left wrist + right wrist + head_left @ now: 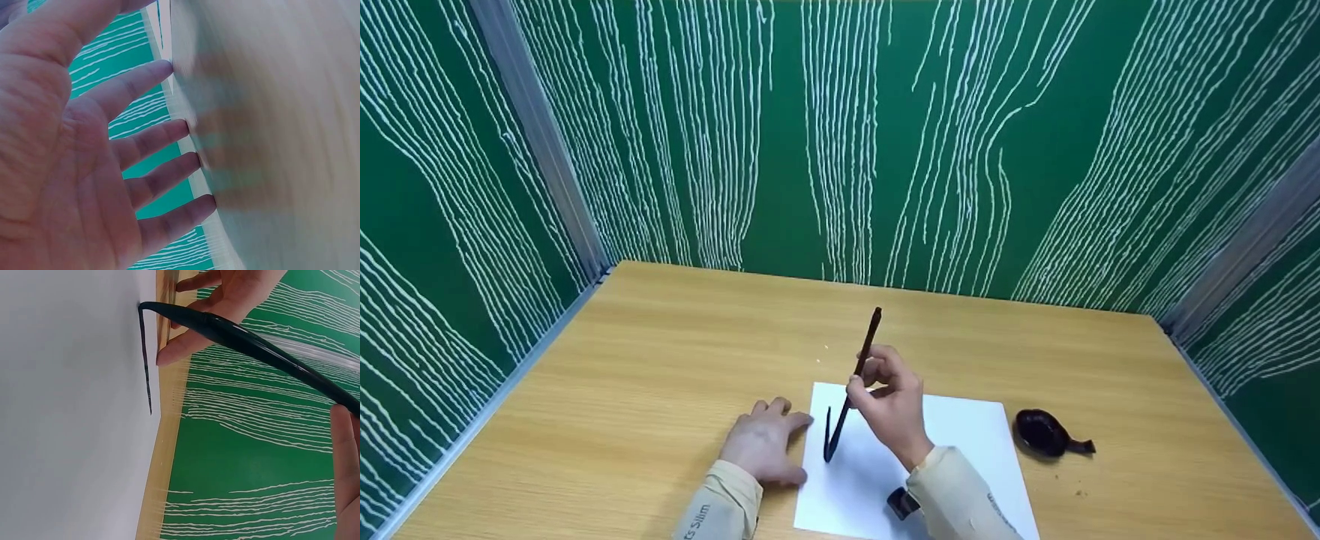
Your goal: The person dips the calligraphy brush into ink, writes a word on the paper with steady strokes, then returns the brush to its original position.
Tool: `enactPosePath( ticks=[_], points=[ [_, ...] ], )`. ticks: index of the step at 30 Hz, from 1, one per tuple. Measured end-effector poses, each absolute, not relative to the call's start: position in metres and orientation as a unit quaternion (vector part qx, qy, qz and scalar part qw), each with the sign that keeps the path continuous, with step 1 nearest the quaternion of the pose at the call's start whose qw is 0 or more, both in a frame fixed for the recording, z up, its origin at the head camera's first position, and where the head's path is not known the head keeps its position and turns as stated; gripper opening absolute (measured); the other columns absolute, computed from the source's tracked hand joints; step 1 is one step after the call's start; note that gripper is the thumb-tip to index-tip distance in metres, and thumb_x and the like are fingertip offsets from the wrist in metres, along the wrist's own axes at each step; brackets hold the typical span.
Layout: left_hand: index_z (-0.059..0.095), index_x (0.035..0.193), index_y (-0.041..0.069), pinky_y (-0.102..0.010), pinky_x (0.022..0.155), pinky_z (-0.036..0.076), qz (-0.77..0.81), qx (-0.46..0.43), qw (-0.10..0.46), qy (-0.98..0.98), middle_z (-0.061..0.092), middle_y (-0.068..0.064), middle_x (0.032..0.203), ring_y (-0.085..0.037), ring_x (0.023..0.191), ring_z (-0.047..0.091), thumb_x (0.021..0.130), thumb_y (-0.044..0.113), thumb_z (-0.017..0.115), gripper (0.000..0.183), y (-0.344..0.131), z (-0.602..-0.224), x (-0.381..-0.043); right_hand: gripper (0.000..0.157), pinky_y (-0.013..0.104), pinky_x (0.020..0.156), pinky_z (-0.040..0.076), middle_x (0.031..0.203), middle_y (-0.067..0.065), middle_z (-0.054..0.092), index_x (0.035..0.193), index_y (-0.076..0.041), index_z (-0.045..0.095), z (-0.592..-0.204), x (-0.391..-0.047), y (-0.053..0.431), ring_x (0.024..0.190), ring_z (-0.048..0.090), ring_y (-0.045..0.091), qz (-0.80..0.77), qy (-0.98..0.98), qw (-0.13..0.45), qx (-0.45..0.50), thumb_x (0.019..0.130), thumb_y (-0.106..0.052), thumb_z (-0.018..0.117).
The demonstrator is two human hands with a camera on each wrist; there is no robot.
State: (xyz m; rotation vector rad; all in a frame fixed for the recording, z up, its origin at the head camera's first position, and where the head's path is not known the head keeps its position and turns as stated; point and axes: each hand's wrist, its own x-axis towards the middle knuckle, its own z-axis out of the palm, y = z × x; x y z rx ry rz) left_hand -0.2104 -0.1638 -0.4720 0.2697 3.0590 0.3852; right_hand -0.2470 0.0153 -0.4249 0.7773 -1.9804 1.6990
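My right hand (891, 401) pinches a dark ink brush (866, 346) by its shaft, which leans with the top away from me. In the right wrist view, the bent tip of the brush (239, 336) touches the white paper (73, 416) at the lower end of a thin black ink stroke (145, 365). On the wooden table (675, 330), my left hand (761, 442) rests with fingers spread, thumb and index finger at the left edge of the sheet. The left wrist view shows its fingertips (179, 127) against the tabletop, the palm raised off it.
A black ink dish (1041, 433) with a short handle stands right of the paper, with small dark specks near it. By the right cuff is a small black object (901, 502). Green walls with pale wavy lines (780, 150) enclose the table's back and sides.
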Motion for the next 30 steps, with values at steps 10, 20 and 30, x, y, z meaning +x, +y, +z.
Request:
enactPosePath(
  ticks=[10, 20, 30],
  points=[
    [0.051, 0.120, 0.028, -0.050, 0.085, 0.039, 0.124, 0.076, 0.039, 0.989, 0.045, -0.008, 0.124, -0.030, 0.108, 0.043, 0.047, 0.044, 0.073, 0.078, -0.1618, -0.4714, -0.2101, 0.029, 0.029, 0.042, 0.049, 0.064, 0.002, 0.059, 0.094, -0.012, 0.056, -0.4258, -0.2468, 0.0161, 0.056, 0.056, 0.014, 0.609, -0.714, 0.202, 0.280, 0.072, 0.008, 0.056],
    [0.053, 0.119, 0.029, -0.049, 0.084, 0.040, 0.131, 0.067, 0.043, 0.988, 0.045, -0.008, 0.125, -0.029, 0.106, 0.043, 0.048, 0.044, 0.072, 0.075, -0.1621, -0.4713, -0.2108, 0.030, 0.027, 0.041, 0.049, 0.063, 0.004, 0.059, 0.094, -0.010, 0.055, -0.4248, -0.2474, 0.0168, 0.053, 0.057, 0.014, 0.611, -0.705, 0.208, 0.295, 0.072, 0.010, 0.054],
    [0.051, 0.121, 0.030, -0.051, 0.085, 0.039, 0.129, 0.067, 0.052, 0.988, 0.044, -0.008, 0.126, -0.030, 0.109, 0.042, 0.048, 0.045, 0.073, 0.077, -0.1624, -0.4714, -0.2108, 0.026, 0.031, 0.046, 0.051, 0.067, 0.015, 0.057, 0.094, 0.000, 0.052, -0.4192, -0.2538, 0.0247, 0.056, 0.059, 0.020, 0.653, -0.648, 0.275, 0.280, 0.072, 0.014, 0.051]
  ],
)
